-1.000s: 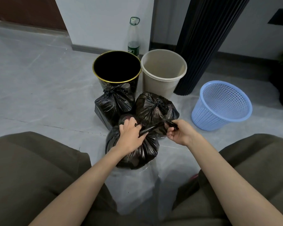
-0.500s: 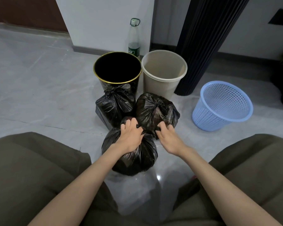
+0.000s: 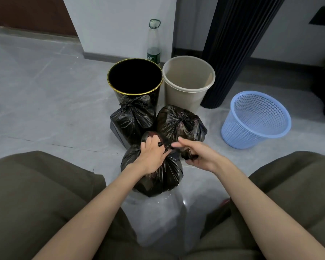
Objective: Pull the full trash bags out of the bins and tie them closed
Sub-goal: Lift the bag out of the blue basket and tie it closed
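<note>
Three black trash bags stand on the floor before me. The nearest bag (image 3: pixel 158 179) sits between my knees. My left hand (image 3: pixel 154 154) grips its gathered neck from above. My right hand (image 3: pixel 197 154), blurred, holds a twisted black strip of the same bag in its curled lower fingers, with the index finger stretched toward the left hand. Behind stand a knotted bag (image 3: pixel 132 117) on the left and another knotted bag (image 3: pixel 178 122) on the right. Three bins stand beyond: a black bin with a gold rim (image 3: pixel 120 89), a beige bin (image 3: pixel 182 98) and a blue mesh basket (image 3: pixel 251 128).
A clear plastic bottle (image 3: pixel 153 44) stands against the white wall behind the bins. A black ribbed column (image 3: pixel 231 53) rises right of the beige bin. Grey tiled floor spreads to the left. My knees in olive trousers flank the nearest bag.
One second ago the hands pulled a strip taut between them. The right hand then came in to the neck, and now it has drawn back a little with the strip end in its fingers.
</note>
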Demonstrator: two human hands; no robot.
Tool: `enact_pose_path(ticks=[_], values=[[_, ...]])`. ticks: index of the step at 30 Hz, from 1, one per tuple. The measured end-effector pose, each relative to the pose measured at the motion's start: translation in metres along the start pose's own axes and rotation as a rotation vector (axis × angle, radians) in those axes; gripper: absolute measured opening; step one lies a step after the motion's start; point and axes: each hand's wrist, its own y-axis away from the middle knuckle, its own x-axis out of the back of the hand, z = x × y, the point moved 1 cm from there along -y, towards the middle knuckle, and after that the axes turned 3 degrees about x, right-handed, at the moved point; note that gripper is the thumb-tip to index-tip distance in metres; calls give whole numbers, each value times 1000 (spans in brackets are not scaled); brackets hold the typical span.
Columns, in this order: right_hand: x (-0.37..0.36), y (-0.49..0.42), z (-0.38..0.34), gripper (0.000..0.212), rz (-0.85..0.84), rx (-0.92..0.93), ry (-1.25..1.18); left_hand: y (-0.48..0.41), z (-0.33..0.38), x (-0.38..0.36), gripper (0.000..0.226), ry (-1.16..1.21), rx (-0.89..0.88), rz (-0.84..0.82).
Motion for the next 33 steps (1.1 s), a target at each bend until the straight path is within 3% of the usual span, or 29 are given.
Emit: enact_pose_path(ticks=[2, 4, 9, 11, 12, 13, 16, 19, 22, 24, 29, 32, 33], values=[[1, -7, 10, 29, -18, -67, -300, -1, 4, -2, 39, 4, -12, -25], [2, -15, 24, 29, 60, -47, -195, 0, 7, -4, 39, 17, -17, -30], [7, -16, 30, 45, 356, 403, 1112, 0, 6, -5, 37, 73, 36, 20], [7, -16, 29, 42, 478, 494, 1420, -1, 5, -3, 36, 78, 44, 45], [7, -17, 29, 43, 470, 498, 1444, -1, 4, -3, 35, 78, 37, 55], [8, -18, 30, 44, 413, 467, 1337, 0, 3, -3, 32, 78, 27, 64], [1, -20, 27, 45, 206, 264, 464, 2, -2, -5, 26, 99, 4, 66], [-11, -20, 32, 32, 147, 3, -236, 0, -2, -6, 24, 120, 5, 52], [-18, -21, 39, 24, 175, -17, -497, -1, 0, -3, 23, 150, 6, 58], [-20, -19, 41, 28, 231, 60, -334, -1, 0, -1, 25, 172, 17, 55], [-16, -18, 41, 52, 360, 350, 537, -2, -5, 2, 28, 187, 58, 38], [-7, -14, 38, 39, 448, 406, 1202, -2, -8, 2, 28, 173, 82, 40], [-4, -13, 36, 33, 434, 422, 1325, -3, -9, 3, 28, 167, 93, 46]])
